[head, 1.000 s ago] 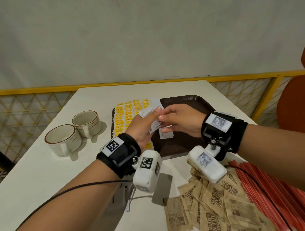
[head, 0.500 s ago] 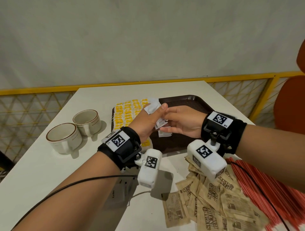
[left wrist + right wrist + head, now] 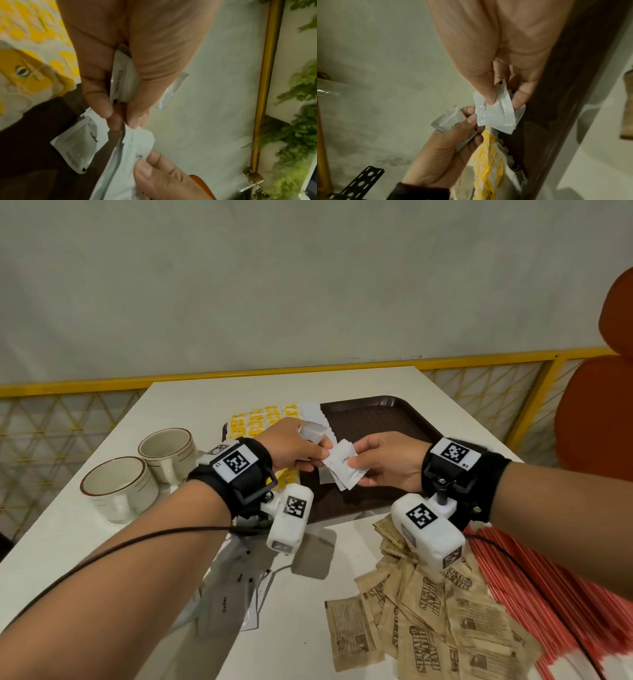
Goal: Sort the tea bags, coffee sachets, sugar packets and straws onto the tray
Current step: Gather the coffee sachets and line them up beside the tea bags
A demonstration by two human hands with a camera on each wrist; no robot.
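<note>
fingers (image 3: 135, 119) pinching sachet (image 3: 132, 152), another (image 3: 77, 146) on tray (image 3: 25, 142)

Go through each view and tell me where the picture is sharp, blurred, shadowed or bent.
Head view: evenly lit and sharp at the hands, left hand and right hand; wide-angle bending curves the yellow railing; soft shadows under the cups. Left wrist view: dim, tea bags smeared with blur, coffee sachet fairly legible. Right wrist view: dim and grainy, tray soft, glints on the held sachet.
</note>
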